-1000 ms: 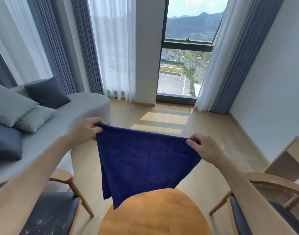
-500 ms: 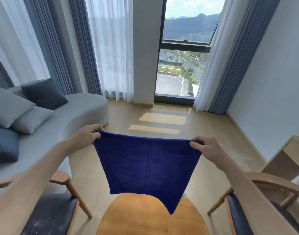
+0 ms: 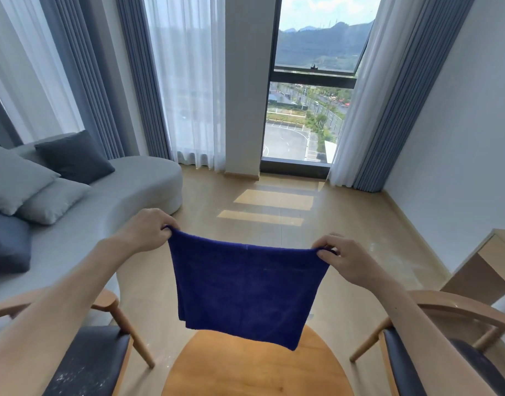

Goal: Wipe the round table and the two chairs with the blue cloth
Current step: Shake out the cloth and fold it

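**Blue cloth held up over the round table**

Far side: tall window with a dark frame, flanked by sheer white curtains and blue-grey pleated drapes. Pale wood floor streaked with bars of sunlight just inside the glass.

At left, running from near to far: long grey upholstered sofa with a rounded far end, carrying light grey cushions and dark grey cushions.

Near centre, at the bottom edge: round wooden table with a warm orange-brown top, partly hidden by the hanging fabric.

Either side of the table: two wooden armchairs with dark padded seats. Left chair with pale specks scattered over its seat; right chair with a curved backrest rail, just in front of a light wooden desk against the right wall.

Above the table, clear of its top: dark blue terry cloth, spread flat and hanging down, its top edge stretched between both hands, its lower right corner dipping lowest.

Left hand pinching the cloth's upper left corner between thumb and curled fingers. Right hand pinching the upper right corner likewise. Both forearms bare, reaching in from the near edge.
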`<state>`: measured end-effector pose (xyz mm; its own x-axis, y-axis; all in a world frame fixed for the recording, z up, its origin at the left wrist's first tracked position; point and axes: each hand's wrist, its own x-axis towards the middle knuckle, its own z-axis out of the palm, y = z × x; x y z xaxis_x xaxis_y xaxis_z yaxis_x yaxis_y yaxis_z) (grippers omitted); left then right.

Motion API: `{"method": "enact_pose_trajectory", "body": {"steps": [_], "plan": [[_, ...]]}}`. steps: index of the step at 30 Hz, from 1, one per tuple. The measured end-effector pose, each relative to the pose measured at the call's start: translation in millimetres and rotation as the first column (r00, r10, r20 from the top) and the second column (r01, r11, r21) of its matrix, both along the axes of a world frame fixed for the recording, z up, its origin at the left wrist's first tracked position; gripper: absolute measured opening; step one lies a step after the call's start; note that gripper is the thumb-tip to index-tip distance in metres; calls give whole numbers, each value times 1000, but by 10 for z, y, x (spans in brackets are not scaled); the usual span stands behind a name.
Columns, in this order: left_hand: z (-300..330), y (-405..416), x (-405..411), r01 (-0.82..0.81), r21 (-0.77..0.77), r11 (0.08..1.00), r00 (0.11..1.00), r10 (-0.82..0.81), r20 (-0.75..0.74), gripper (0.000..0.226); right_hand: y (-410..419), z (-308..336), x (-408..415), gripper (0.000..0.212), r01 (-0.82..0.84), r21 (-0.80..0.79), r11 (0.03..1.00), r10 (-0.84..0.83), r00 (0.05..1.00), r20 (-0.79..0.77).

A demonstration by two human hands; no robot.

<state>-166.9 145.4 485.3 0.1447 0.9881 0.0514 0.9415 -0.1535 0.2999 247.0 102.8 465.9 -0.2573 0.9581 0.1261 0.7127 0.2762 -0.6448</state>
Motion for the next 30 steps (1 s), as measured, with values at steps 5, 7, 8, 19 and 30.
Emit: {"method": "enact_pose_trajectory", "body": {"steps": [5, 7, 8, 19, 30], "plan": [[29, -11, 34, -115, -103, 988, 987, 125, 102, 41, -17, -21, -19, 21, -16, 132, 991, -2, 991, 136], [21, -15, 47, -132, -112, 985, 962, 154, 225, 40, -20, -6, -20, 18, -22, 210, 978, -25, 976, 218], [15, -18, 54, -144, -109, 984, 946, 169, 276, 39, -21, 5, -22, 18, -22, 233, 972, -36, 970, 240], [0, -38, 303, -219, -29, 975, 912, 216, 350, 14, -9, -39, -149, 14, 159, 217, 963, -179, 981, 78], [-96, 30, 605, 65, -54, 996, 979, -53, 196, 32, 76, -162, -483, 10, 248, 270, 931, -245, 968, -44]]}}
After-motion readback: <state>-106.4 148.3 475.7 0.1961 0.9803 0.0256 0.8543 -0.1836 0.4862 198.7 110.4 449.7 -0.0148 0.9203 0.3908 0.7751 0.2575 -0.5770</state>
